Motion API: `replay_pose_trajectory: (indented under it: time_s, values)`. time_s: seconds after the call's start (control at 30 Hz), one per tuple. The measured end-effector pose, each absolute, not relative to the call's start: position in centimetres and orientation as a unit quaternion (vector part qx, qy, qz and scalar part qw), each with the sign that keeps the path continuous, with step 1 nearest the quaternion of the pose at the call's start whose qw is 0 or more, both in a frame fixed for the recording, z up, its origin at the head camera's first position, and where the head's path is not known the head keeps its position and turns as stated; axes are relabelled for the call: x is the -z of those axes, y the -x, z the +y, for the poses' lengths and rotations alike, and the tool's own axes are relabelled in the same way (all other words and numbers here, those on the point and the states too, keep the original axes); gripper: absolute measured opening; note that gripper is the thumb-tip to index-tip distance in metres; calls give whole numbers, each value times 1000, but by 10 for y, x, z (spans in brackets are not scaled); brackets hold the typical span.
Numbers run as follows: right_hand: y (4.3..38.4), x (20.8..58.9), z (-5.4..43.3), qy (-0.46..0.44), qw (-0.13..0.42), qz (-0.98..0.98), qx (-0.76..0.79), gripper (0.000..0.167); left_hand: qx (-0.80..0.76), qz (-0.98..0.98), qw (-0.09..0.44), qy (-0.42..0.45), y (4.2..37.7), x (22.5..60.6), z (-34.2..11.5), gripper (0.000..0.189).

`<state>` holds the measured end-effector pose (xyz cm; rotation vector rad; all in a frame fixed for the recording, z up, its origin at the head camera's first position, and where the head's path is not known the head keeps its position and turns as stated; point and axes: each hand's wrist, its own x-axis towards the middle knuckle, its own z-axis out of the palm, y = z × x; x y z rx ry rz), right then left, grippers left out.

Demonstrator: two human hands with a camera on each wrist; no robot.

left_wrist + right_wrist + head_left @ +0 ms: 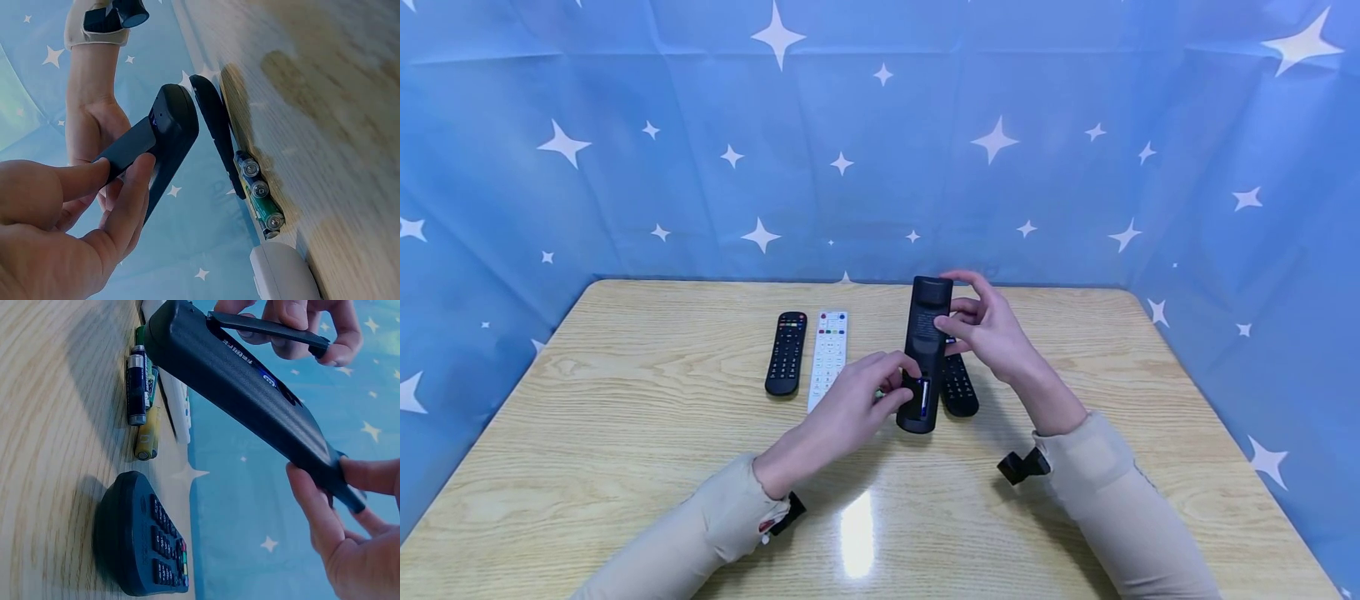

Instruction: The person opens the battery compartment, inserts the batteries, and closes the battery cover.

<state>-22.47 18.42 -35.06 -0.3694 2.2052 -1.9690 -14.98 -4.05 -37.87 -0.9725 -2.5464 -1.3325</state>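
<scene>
A black remote control is held above the table, its back toward the head camera. My right hand grips it near its far end, thumb on one side and fingers on the other. Toward the near end, my left hand pinches the black battery cover between thumb and fingers. In the right wrist view the cover stands tilted away from the opening, with one end at the remote's edge. A battery shows inside the compartment; the cover and fingers hide part of it in the head view.
A black remote and a white remote lie to the left on the wooden table. Another black remote lies below my right hand. Several loose batteries lie beneath the held remote. A blue star-patterned cloth hangs behind.
</scene>
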Motion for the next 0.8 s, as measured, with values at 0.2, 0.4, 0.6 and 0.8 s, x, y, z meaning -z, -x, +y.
replay_pose_trajectory:
  time_s: [0.2,0.4,0.6,0.8]
  values:
    - [225,350,183,128,79,741,654,60,439,-837,58,322,150,380,-38,20]
    - [224,348,182,130,79,742,653,60,427,-842,66,323,151,381,-35,20]
    - [224,348,181,129,78,744,651,60,407,-848,81,329,151,382,-33,19]
    - [223,348,179,130,80,741,654,60,397,-855,87,322,152,384,-34,19]
